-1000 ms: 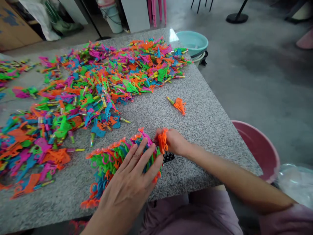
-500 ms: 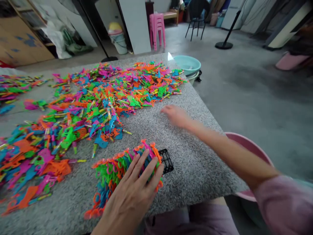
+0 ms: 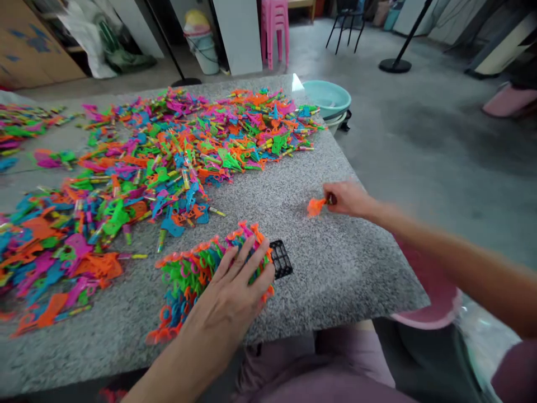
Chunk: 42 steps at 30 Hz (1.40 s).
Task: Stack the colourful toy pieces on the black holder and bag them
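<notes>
My left hand [image 3: 237, 288] lies with fingers stretched out over a packed row of small plastic toys [image 3: 191, 280] in orange, green, blue and pink. Part of that row is hidden under the palm. Past my fingertips, a black grid tray [image 3: 282, 258] shows its end beside the row. Over the bare granite on the right, my right hand [image 3: 346, 199] is closed around one end of an orange plastic toy [image 3: 316, 206]. The toy's blurred orange part sticks out to the left of the fist.
Loose coloured plastic toys with yellow-banded tubes lie in a big heap [image 3: 168, 151] across the granite table [image 3: 335, 268]. A pink tub [image 3: 444, 313] stands by the table's right edge. Beyond the far right corner is a light blue basin [image 3: 327, 96]; pink stools [image 3: 274, 28] stand farther back.
My right hand has moved right and nearer the table's edge, and the orange toy now shows in it. My left hand stays on the row. The view has tilted down slightly.
</notes>
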Each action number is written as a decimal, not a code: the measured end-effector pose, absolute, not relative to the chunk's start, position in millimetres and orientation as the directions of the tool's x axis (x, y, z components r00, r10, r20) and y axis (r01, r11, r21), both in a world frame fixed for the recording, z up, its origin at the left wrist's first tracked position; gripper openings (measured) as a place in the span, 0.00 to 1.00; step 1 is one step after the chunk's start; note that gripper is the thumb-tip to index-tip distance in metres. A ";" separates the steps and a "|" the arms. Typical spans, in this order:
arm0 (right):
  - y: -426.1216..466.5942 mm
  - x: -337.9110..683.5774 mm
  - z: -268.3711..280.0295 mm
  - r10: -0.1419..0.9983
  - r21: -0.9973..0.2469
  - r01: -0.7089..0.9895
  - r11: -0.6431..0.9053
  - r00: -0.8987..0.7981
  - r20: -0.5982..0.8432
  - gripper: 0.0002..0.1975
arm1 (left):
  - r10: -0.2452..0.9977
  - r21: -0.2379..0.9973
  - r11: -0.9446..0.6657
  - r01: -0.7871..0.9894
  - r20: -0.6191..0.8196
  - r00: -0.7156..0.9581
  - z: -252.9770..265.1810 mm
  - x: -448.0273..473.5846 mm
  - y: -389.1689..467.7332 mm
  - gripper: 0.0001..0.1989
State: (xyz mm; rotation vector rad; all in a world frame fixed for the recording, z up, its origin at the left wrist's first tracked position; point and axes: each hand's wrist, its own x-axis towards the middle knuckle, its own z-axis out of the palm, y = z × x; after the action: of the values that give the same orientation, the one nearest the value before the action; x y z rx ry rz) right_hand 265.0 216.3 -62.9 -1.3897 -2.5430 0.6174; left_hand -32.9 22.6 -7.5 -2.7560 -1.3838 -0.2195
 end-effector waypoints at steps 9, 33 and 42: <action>53.1 197.3 -100.0 0.851 -0.975 0.167 -0.144 -0.483 -0.208 0.08 | 0.846 0.125 -0.531 0.838 0.016 0.534 8.4 -20.7 23.0 0.11; 61.9 160.1 -91.8 0.914 -0.664 0.689 0.290 -0.406 -0.022 0.05 | 0.830 0.063 -0.558 0.827 0.069 0.554 -4.5 -23.8 22.3 0.12; 64.4 155.5 -77.2 0.887 -0.615 0.716 0.329 -0.459 -0.059 0.05 | 0.831 0.053 -0.556 0.830 0.071 0.552 -2.2 -22.2 21.6 0.11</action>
State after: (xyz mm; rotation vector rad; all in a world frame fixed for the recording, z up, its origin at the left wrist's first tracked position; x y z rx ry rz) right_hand 155.5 64.4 -77.2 -1.4385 -2.3104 0.8439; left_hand -22.2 21.6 -2.2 -2.7791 -1.4865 -0.1374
